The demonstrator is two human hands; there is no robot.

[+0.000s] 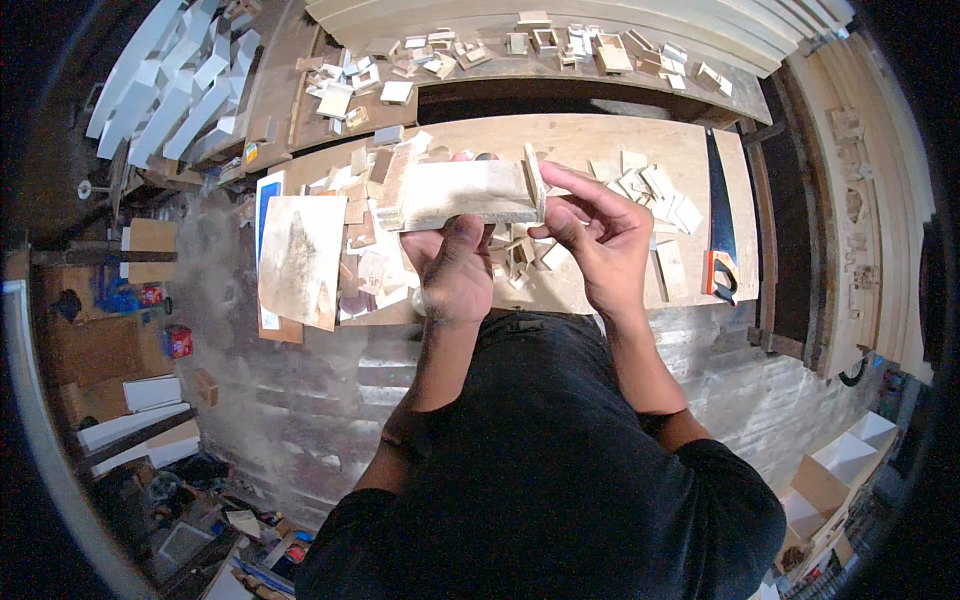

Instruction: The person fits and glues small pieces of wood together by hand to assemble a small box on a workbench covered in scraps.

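Observation:
Above the workbench I hold up a small wooden assembly, a pale box-like piece with a thicker left end. My left hand grips it from below, thumb along its near edge and fingertips showing behind it. A thin upright wooden strip stands across its right end. My right hand is closed on that strip, with the index finger behind and the thumb near its lower edge. Whether the strip is fixed to the assembly, I cannot tell. Small wood offcuts lie on the plywood bench top beyond and beside my hands.
A handsaw with an orange and black handle lies at the bench's right side. A stained board sits at the left end. Several small wooden boxes stand on the far shelf. White panels are stacked far left.

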